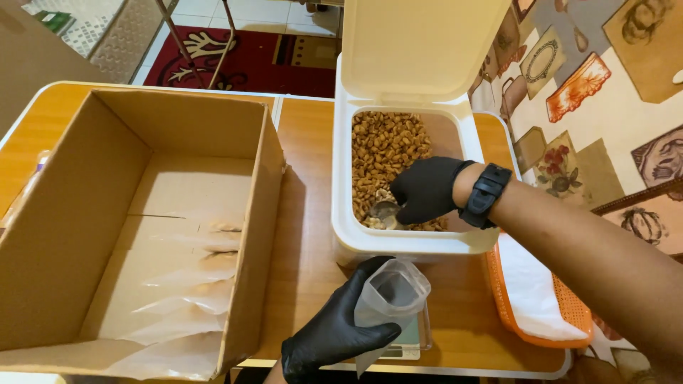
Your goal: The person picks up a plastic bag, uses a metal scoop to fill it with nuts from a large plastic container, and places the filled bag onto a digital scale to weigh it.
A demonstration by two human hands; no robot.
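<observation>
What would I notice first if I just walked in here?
Probably the white bin of brown pellets in the middle, where the right hand in a black glove dips a small scoop. Just below it, the left hand holds a clear bag open, and a big cardboard box sits at the left.

I see an open brown cardboard box [142, 227] on the tabletop's [306, 235] left, and a clear plastic pouch [391, 299] beside it, held upright.
</observation>
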